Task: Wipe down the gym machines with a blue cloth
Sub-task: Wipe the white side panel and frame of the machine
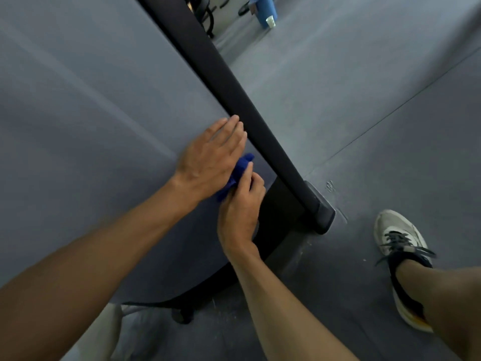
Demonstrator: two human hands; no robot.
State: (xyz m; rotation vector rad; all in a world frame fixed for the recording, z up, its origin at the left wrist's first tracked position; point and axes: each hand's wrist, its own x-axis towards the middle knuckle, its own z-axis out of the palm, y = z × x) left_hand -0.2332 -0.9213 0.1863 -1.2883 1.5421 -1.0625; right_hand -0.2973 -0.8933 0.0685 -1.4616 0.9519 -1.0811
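A treadmill fills the left of the head view, with a grey running belt (91, 113) and a black side rail (234, 100) running diagonally. A bunched blue cloth (238, 173) lies on the belt beside the rail. My left hand (210, 157) lies flat with straight fingers on the belt, partly covering the cloth. My right hand (240, 204) grips the cloth's near side with curled fingers. Most of the cloth is hidden between the two hands.
The rail ends in a black end cap (321, 212) on the grey floor. My foot in a white and black sneaker (400, 254) stands to the right. A blue bucket (264, 9) with a small cup stands far back. A black power cable (156, 303) lies near the treadmill's rear edge.
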